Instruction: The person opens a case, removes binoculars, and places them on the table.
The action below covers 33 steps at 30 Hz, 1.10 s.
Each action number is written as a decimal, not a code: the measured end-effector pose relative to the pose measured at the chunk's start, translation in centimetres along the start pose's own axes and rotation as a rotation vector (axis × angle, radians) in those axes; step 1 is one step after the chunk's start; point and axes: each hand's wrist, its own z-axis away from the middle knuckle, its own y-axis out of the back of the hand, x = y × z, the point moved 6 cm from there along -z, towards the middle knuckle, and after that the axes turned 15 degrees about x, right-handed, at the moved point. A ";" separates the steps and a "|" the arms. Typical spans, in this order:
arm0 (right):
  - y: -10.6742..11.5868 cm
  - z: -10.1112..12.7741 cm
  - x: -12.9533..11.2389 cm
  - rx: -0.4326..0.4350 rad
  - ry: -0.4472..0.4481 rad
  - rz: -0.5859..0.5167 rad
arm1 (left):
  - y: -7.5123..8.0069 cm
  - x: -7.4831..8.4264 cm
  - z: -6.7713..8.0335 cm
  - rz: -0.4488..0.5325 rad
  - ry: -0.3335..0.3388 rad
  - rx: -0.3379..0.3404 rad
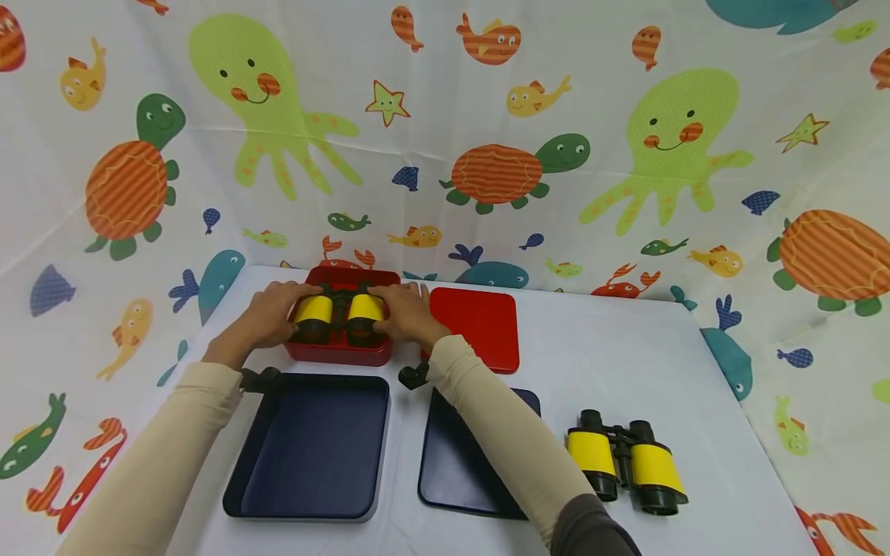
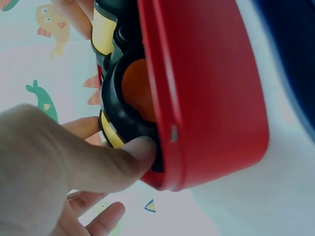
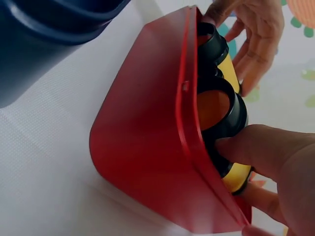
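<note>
Red box (image 1: 338, 351): deep glossy plastic box with rounded corners and a raised rim, directly under the fingers of both hands; the binoculars sit inside it.
Binoculars in box (image 1: 338, 315): two black barrels with bright yellow bands and orange-tinted lenses, lying between the two hands, lens ends against the near wall of the box.
Left hand (image 1: 273, 313): fingers curled round the left barrel, thumb pressed on its black lens ring just inside the rim.
Right hand (image 1: 408, 312): fingers wrapped round the right barrel, thumb on the black ring beside the yellow band.
Red lid (image 1: 480, 328): flat, just right of the right hand's fingers.
Blue tray (image 1: 313, 445): near the left wrist, nearer the person than the fingers.
Second binoculars (image 1: 626, 462): well apart from the fingers, on the right.
</note>
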 end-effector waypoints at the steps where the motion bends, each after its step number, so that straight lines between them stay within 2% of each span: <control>1: 0.2 0.0 0.0 0.007 0.003 -0.010 | 0.1 0.1 0.0 0.002 -0.002 -0.001; 13: 2.3 0.3 0.6 0.096 0.001 -0.122 | 1.0 1.5 -0.3 0.049 0.010 -0.008; 21: 4.7 1.4 1.5 0.142 0.021 -0.229 | 1.4 3.6 -0.6 0.079 0.002 -0.016; 33: 7.6 2.9 3.5 0.136 0.012 -0.315 | 1.8 6.7 -0.8 0.167 -0.043 0.005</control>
